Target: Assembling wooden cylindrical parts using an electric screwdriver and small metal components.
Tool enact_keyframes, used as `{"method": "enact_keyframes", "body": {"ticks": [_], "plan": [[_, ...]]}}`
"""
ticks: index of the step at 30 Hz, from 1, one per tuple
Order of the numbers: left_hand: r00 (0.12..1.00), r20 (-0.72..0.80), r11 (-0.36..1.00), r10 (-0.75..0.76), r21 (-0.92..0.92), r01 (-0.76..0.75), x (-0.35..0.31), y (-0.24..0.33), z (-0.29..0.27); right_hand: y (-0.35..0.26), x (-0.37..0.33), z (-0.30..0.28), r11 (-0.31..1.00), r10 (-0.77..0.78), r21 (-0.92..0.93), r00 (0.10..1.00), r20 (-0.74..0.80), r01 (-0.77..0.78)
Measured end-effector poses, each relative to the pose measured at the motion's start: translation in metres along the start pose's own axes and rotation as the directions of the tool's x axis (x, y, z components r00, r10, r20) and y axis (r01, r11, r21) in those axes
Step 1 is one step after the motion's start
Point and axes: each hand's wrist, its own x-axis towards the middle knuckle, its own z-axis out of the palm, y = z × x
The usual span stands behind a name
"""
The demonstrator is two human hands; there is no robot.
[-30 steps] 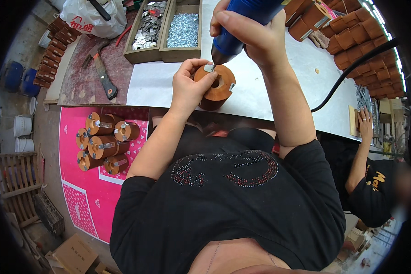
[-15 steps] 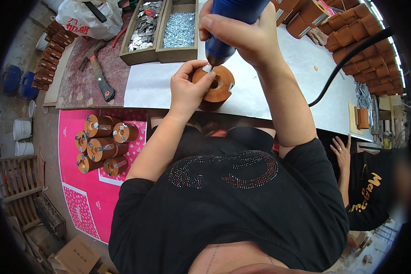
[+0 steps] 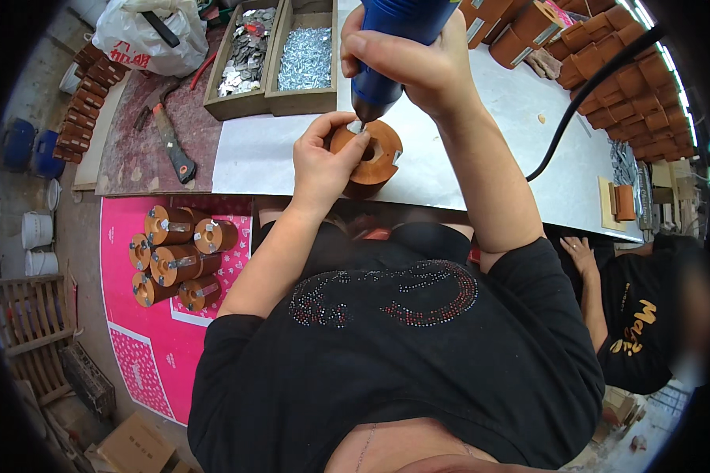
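My right hand (image 3: pixel 418 67) is wrapped around a blue power screwdriver (image 3: pixel 398 31), which points down. Its tip meets a small, pale metal piece (image 3: pixel 355 126) on the top rim of a brown wooden cylinder (image 3: pixel 375 169). That cylinder stands upright at the table's near edge, with a round hole in its top and a notch in its side. Closed at the cylinder's left side, my left hand (image 3: pixel 323 158) has its thumb and forefinger beside the metal piece. A second metal tab (image 3: pixel 397 158) sits on the cylinder's right rim. Any screw under the tip is too small to make out.
Wooden trays hold metal plates (image 3: pixel 244 59) and screws (image 3: pixel 305 59). A hammer (image 3: pixel 170 138) lies left, near a white plastic bag (image 3: pixel 151 35). Finished-looking cylinders (image 3: pixel 173 264) stand on pink sheeting. A black cable (image 3: pixel 580 98) arcs at right; a co-worker's hand (image 3: pixel 580 254) rests beyond.
The view has shifted slightly. Both hands keep their hold, and the screwdriver tip remains at the metal piece on the cylinder's rim.
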Motion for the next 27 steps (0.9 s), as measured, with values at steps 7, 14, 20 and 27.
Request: {"method": "enact_keyframes", "body": {"ticks": [7, 14, 20, 27], "plan": [[0.993, -0.046, 0.993, 0.111, 0.03, -0.11, -0.003, -0.012, 0.004, 0.012, -0.016, -0.028, 0.977, -0.178, 0.091, 0.973, -0.144, 0.192], [1.0, 0.006, 0.993, 0.014, -0.115, -0.013, 0.006, -0.014, -0.017, 0.042, -0.059, -0.094, 0.809, 0.115, 0.533, 0.822, -0.558, 0.248], [0.997, 0.074, 0.997, 0.028, -0.074, -0.023, 0.006, -0.011, -0.019, 0.056, -0.096, -0.108, 0.81, 0.196, 0.541, 0.766, -0.612, 0.226], [0.987, -0.076, 0.99, 0.141, 0.036, -0.138, 0.007, -0.016, -0.012, 0.052, -0.106, -0.102, 0.826, 0.183, 0.521, 0.771, -0.61, 0.216]]}}
